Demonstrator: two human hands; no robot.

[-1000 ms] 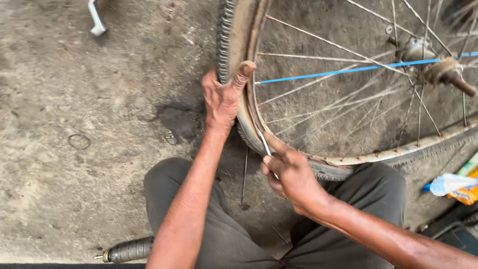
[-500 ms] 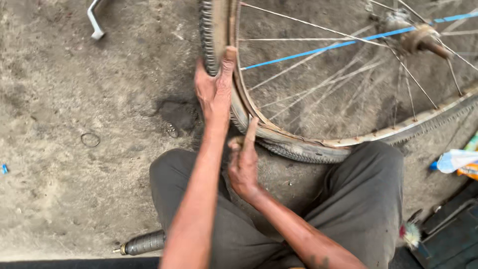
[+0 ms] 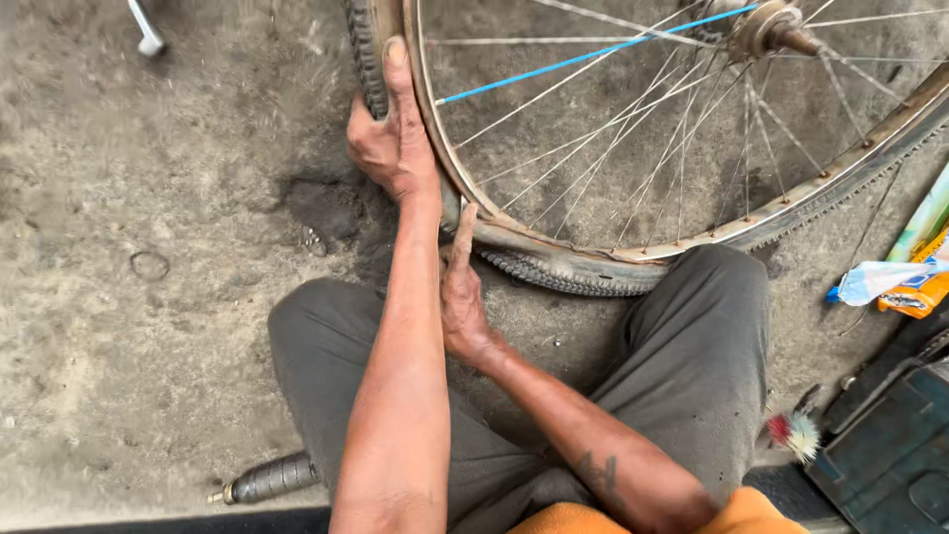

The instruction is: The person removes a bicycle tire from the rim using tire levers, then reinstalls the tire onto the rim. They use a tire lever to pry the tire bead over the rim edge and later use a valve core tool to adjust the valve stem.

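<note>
A person sits on a dusty concrete floor (image 3: 148, 326) in grey trousers, seen from above, with a bicycle wheel (image 3: 633, 148) lying just beyond the knees. The left hand (image 3: 395, 138) is wrapped around the wheel's left edge, fingers curled over the knobbly black tyre (image 3: 361, 49) and the thumb stretched far along the rusty metal rim (image 3: 554, 242). The right hand (image 3: 460, 297) sits nearer, tucked just to the right of the left forearm. Its fingers are mostly folded, with one finger held straight and pressing up against the near part of the rim, where the tyre bulges out below. Whether it holds a tool cannot be seen. Thin spokes fan out from the hub (image 3: 766, 25) at the far right, one covered in blue (image 3: 593, 54). A small dark cylinder (image 3: 272, 480) lies on the floor near the left knee.
</note>
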